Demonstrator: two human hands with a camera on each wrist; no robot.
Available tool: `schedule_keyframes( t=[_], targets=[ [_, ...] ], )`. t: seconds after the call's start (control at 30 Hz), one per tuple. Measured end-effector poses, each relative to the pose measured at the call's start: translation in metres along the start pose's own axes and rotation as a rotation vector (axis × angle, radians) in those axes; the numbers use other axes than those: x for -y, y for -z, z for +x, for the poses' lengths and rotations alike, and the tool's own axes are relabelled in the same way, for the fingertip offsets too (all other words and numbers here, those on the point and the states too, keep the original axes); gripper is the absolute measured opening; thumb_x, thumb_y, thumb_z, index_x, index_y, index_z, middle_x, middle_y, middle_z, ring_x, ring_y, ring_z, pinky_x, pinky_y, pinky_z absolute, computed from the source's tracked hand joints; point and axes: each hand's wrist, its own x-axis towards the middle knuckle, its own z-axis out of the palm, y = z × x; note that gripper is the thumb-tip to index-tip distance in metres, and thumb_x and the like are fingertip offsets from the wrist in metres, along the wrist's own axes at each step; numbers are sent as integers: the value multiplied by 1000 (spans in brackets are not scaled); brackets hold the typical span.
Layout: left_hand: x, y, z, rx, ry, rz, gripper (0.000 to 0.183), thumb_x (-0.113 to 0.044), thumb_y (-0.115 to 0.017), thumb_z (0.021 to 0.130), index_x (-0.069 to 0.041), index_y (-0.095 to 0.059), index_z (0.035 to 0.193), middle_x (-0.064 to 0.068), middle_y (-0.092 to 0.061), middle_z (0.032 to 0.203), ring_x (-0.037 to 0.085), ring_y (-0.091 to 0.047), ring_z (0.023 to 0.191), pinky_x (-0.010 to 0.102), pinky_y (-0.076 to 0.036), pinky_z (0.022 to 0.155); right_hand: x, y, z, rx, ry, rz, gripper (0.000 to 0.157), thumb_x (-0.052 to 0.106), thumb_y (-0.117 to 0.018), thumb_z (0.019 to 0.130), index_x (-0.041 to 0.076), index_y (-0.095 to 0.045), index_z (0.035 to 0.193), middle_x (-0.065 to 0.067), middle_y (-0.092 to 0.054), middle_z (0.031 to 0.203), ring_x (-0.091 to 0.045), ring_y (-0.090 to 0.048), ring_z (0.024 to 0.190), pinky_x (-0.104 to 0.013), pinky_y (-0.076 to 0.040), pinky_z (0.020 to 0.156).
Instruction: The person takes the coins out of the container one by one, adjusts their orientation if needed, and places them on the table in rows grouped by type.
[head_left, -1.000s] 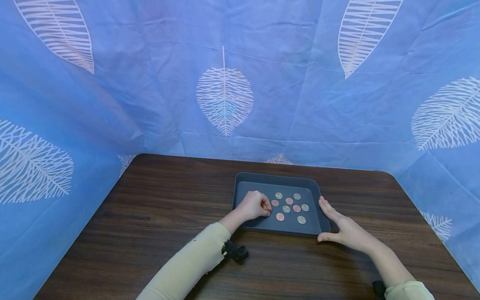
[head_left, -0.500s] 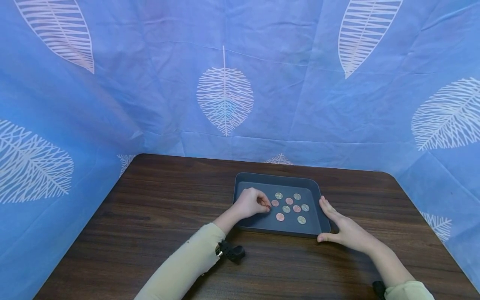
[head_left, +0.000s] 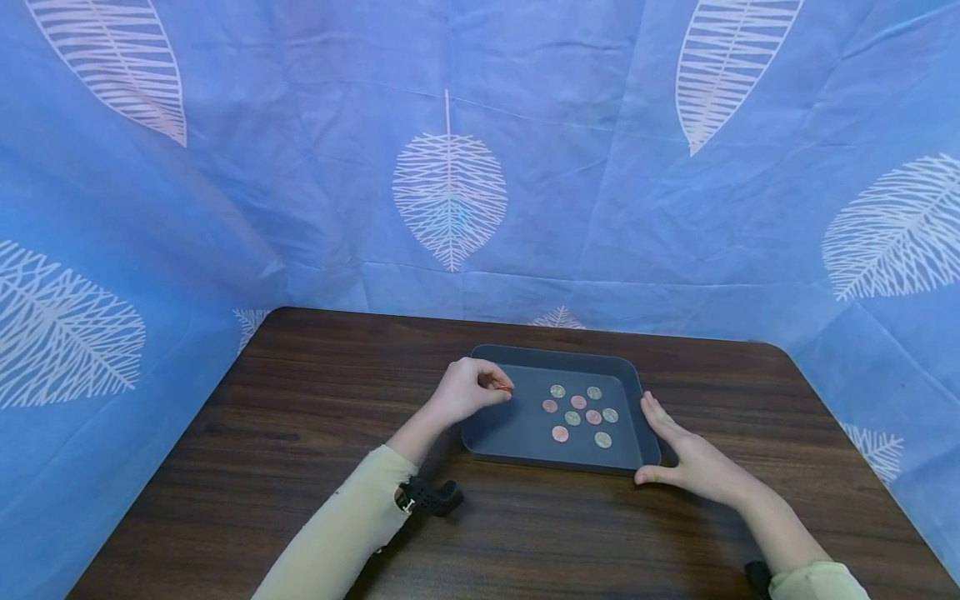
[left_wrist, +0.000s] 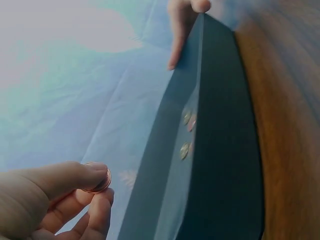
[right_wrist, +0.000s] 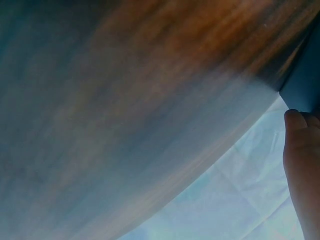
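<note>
A dark grey tray (head_left: 501,433) lies on the table, with several silver coins (head_left: 603,440) and copper coins (head_left: 559,434) spread flat over its right half. My left hand (head_left: 463,390) is over the tray's left side in the head view and pinches a copper coin (left_wrist: 104,184) between thumb and fingers. In the left wrist view that coin stands on edge, its rim facing out past the thumb. Fingers straight and thumb spread, my right hand (head_left: 697,467) rests against the tray's right side, the thumb at the near corner. The right wrist view catches only part of this hand (right_wrist: 302,165).
The brown wood-grain table (head_left: 322,400) extends around the tray, and its far edge runs a little behind it. A blue cloth (head_left: 570,208) with white leaf prints hangs behind the table and along its sides.
My left hand has moved left and away from me, from beside the coins to the tray's left side, carrying the copper coin. The right hand and the other coins keep their places.
</note>
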Motion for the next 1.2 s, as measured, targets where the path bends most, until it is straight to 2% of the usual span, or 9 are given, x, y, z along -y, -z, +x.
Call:
schedule_keyframes(
  t=[0.3,0.57,0.7,0.93,1.2],
  targets=[
    [18,29,-8,-136,81,-32,9,-9,-74,84,-8,-75,92,-2,-67,80,13,-60,72,29,-50,63,0,1,0,-1,3,8,110,50,-72,79,7,-4,154,-21,0,157,-51,-16,136,-66,-31,95],
    [41,37,-11,-247,163,-6,7,-7,-75,83,-6,-75,90,-1,-68,79,14,-61,71,28,-50,64,-1,0,0,-2,4,8,110,49,-73,78,6,-5,153,-21,-1,157,-51,-16,136,-66,-31,95],
    [50,37,-12,-261,196,-33,7,-4,-75,82,-4,-74,89,1,-68,79,15,-61,70,28,-50,63,0,0,-1,-4,10,7,110,49,-73,78,6,-5,153,-21,-1,157,-51,-17,136,-66,-32,95],
    [65,33,-12,-242,236,-60,6,-5,-75,82,-3,-74,88,2,-70,78,13,-64,70,27,-51,64,-2,-1,-1,-6,17,11,109,48,-73,79,6,-5,153,-21,-1,157,-51,-17,136,-66,-32,95],
    [73,31,-8,-227,237,45,9,-6,-76,81,-4,-75,89,1,-69,78,13,-64,70,30,-52,66,-2,-1,1,-8,24,13,109,47,-73,79,6,-5,153,-23,-2,156,-51,-18,135,-66,-33,94]
  ],
)
